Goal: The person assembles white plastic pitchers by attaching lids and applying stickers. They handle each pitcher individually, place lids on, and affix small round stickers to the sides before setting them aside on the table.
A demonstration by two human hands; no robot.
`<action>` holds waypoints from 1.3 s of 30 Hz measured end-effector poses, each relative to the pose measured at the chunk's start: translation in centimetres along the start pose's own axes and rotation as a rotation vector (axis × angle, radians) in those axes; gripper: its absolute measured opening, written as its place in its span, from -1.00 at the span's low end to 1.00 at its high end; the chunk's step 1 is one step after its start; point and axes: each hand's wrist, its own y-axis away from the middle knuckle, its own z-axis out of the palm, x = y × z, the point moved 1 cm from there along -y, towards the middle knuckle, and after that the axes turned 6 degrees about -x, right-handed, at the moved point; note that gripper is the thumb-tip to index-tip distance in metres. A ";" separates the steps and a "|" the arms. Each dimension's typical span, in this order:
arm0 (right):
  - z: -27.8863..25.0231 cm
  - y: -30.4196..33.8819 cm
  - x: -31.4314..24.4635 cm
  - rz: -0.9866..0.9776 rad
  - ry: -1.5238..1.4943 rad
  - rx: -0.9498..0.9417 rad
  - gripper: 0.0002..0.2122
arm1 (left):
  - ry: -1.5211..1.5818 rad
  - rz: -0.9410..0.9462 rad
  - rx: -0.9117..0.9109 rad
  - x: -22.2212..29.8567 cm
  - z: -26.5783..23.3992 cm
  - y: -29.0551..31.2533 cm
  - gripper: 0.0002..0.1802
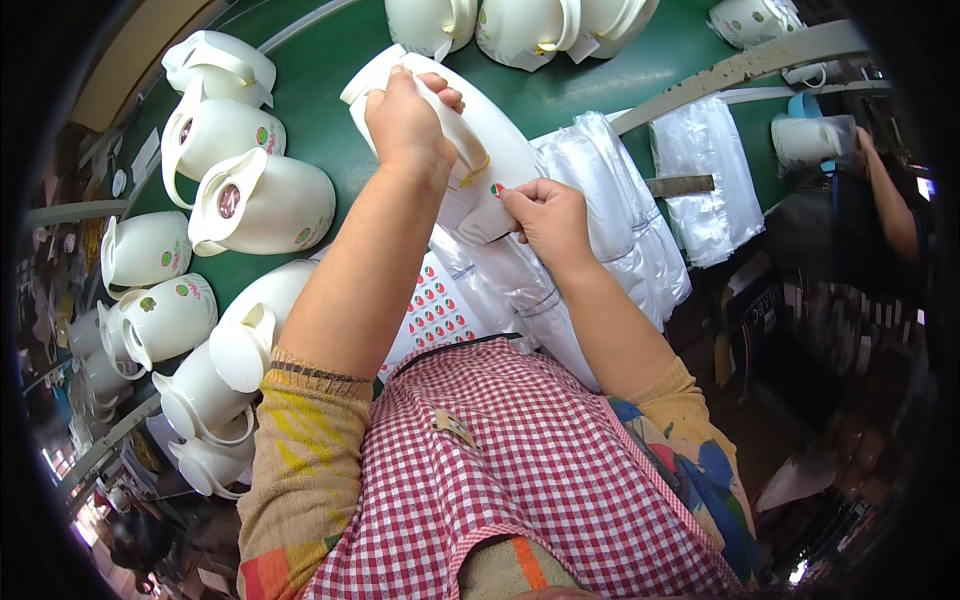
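A white jug (490, 115) lies tilted in front of me on the green surface. My left hand (408, 115) is closed around its handle. From the handle hangs a white tag (470, 215) on a yellow string. My right hand (548, 218) is pinched at the jug's lower side, with a small round red-and-green sticker (497, 189) at its thumb and fingertip. Whether the sticker touches the jug is hard to see. Below the jug, a white sheet of matching stickers (435, 312) is partly covered by my left forearm and apron.
Several white jugs (275, 200) stand along the left, and others (528, 30) at the far edge. Clear plastic bags (600, 190) lie right of the jug, with another stack (700, 180) beyond a metal bar (740, 70). At right, another person's arm (885, 185) reaches to a bagged jug (812, 140).
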 end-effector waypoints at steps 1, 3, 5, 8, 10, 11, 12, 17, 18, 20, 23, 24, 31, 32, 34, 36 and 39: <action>0.1 -0.1 0.1 -0.035 0.051 0.023 -0.83 | -0.008 0.010 0.000 -0.1 0.1 0.1 -0.75; 0.0 -0.2 0.7 -0.066 0.146 0.059 -0.79 | -0.014 0.019 0.009 -0.4 0.1 0.1 -0.74; -0.1 -0.4 1.3 -0.060 0.225 0.076 -0.75 | -0.014 0.025 0.033 -0.7 0.0 0.1 -0.74; -0.8 -0.5 0.9 -0.046 0.440 0.090 -0.63 | -0.021 0.047 0.003 -1.1 0.1 0.6 -0.75; -1.7 -0.4 -0.1 0.034 0.666 0.058 -0.56 | -0.023 0.054 0.009 -1.0 0.0 0.5 -0.76; -2.3 -0.4 -0.3 0.076 0.779 0.047 -0.52 | -0.023 0.055 0.007 -1.1 0.0 0.6 -0.77; -3.1 -0.6 0.1 0.083 0.756 0.028 -0.50 | -0.024 0.055 0.003 -1.0 0.1 0.7 -0.77; -4.7 -0.6 0.0 0.079 0.757 0.138 -0.47 | -0.003 0.078 -0.061 -0.7 -0.6 1.0 -0.83; -4.0 -0.6 -0.3 0.034 0.791 0.150 -0.48 | -0.020 0.024 -0.142 -0.6 -0.4 1.0 -0.84; -2.1 -0.5 -0.7 -0.053 0.854 0.178 -0.48 | -0.064 -0.086 -0.304 -0.2 -0.2 1.3 -0.83; -5.1 -2.4 1.3 -0.104 0.620 0.249 -0.63 | -0.199 -0.093 -0.656 1.9 0.9 2.5 -0.76; -6.3 -3.0 1.9 -0.146 0.528 0.298 -0.66 | -0.251 -0.065 -0.777 2.5 1.2 2.3 -0.75; -7.9 -10.2 -1.2 -0.422 0.485 0.321 -0.65 | -0.585 0.028 -0.897 -3.2 0.5 -1.9 -0.53; -7.6 -11.9 -2.7 -0.517 0.530 0.360 -0.59 | -0.562 0.000 -0.894 -4.7 0.0 -2.6 -0.53; -8.5 -17.6 -3.9 -0.746 0.753 0.612 -0.38 | -0.536 0.002 -0.905 -6.8 -0.3 -2.7 -0.54; -8.3 -21.4 -5.6 -0.481 0.654 0.546 -0.31 | -0.597 -0.004 -0.946 -8.1 -0.7 -3.7 -0.56; -9.3 -27.1 -6.2 -0.361 0.288 0.300 -0.53 | -0.593 -0.019 -0.940 -9.6 0.0 -5.2 -0.59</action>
